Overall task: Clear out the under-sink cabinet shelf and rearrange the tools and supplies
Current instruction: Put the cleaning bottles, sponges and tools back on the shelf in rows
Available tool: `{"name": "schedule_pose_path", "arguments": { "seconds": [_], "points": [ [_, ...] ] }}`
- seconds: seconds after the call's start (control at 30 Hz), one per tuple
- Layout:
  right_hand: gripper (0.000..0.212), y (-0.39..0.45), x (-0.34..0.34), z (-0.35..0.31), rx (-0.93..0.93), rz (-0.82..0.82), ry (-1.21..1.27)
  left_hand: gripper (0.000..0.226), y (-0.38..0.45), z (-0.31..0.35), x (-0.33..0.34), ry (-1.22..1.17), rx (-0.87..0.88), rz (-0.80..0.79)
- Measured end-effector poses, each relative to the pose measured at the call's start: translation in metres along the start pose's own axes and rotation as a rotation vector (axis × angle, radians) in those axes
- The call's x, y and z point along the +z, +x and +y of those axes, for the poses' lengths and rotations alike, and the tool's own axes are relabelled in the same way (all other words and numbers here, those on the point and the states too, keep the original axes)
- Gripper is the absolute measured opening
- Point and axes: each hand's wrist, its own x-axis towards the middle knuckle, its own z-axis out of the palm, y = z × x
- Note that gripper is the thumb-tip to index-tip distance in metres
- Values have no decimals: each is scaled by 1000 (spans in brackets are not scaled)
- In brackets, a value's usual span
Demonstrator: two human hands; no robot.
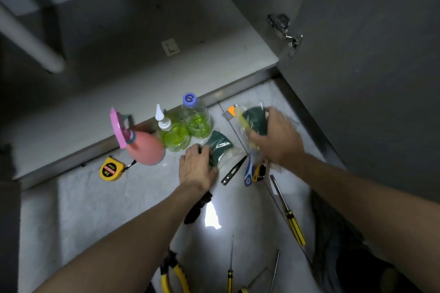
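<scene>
Pliers (pixel 175 273) nearest; each hand grips a scouring-pad pack beside the shelf edge (pixel 147 123).

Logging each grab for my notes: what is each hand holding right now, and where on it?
The right hand grips a bagged green scouring pad by its near end. The left hand holds another bagged green pad at its near edge.

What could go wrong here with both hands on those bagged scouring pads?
1. The left hand grips a bagged green pad right beside the two green-liquid bottles; a careless pull might tip them.
2. The right hand lifts its bagged pad over a black-handled blade and other tools; reaching back down risks a cut.
3. Screwdrivers lie scattered on the floor near the person, easy to kneel on.
</scene>
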Motion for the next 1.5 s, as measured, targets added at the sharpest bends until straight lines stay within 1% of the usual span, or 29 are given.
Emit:
{"name": "schedule_pose_path", "arguments": {
  "seconds": [0.07, 0.1, 0.23, 0.33, 0.43, 0.6, 0.67, 0.73, 0.8, 0.83, 0.87, 0.93, 1.0, 1.07, 1.13, 1.23, 1.3, 1.37, 1.5],
  "points": [
    [63, 41, 0, -4, 104, 4, 30, 40, 3, 1, -2, 11, -15, 2],
    [64, 58, 1, -4, 123, 1, 18, 39, 3, 0, -4, 7, -13, 7],
    [62, 112, 16, 1, 83, 71, -115, 37, 3, -1, -6, 38, 64, 8],
    [64, 132, 32, 8, 56, 53, -208, 41, 5, 0, -2, 54, 67, -24],
    [62, 132, 45, 19, 26, -17, -290, 44, 6, 2, 1, 14, 41, -33],
    [52, 116, 32, 30, -18, -114, -231, 60, 7, 6, 1, 28, 37, -82],
    [45, 100, 20, 32, -80, -80, -178, 57, 7, 7, -1, 34, 74, -27],
    [38, 71, 12, 38, -113, 26, -133, 45, 4, 15, -4, -23, 195, 93],
    [38, 37, 10, 45, -18, 89, -128, 26, 4, 32, -4, -126, 321, 175],
    [41, 22, 11, 50, 66, 83, -144, 20, 7, 45, -4, -161, 344, 155],
    [45, 9, 13, 54, 149, 48, -178, 18, 9, 58, -1, -180, 333, 99],
    [52, -11, 17, 60, 264, -55, -234, 22, 16, 81, 8, -150, 275, -33],
    [55, -24, 19, 66, 332, -102, -168, 35, 20, 96, 21, -118, 215, -111],
    [52, -33, 20, 69, 351, -62, -37, 40, 20, 103, 31, -172, 153, -123],
    [47, -33, 18, 68, 333, 5, 43, 36, 20, 105, 37, -211, 132, -99],
    [43, -27, 15, 64, 329, 138, 125, 27, 14, 96, 42, -201, 168, -80],
    [43, -21, 13, 60, 307, 210, 204, 22, 6, 87, 45, -191, 188, -100],
    [41, -16, 11, 55, 237, 289, 266, 19, 0, 80, 48, -191, 186, -125],
    [44, -4, 3, 37, 11, 429, 293, 19, -5, 78, 50, -164, 191, -122]
  ]
}}
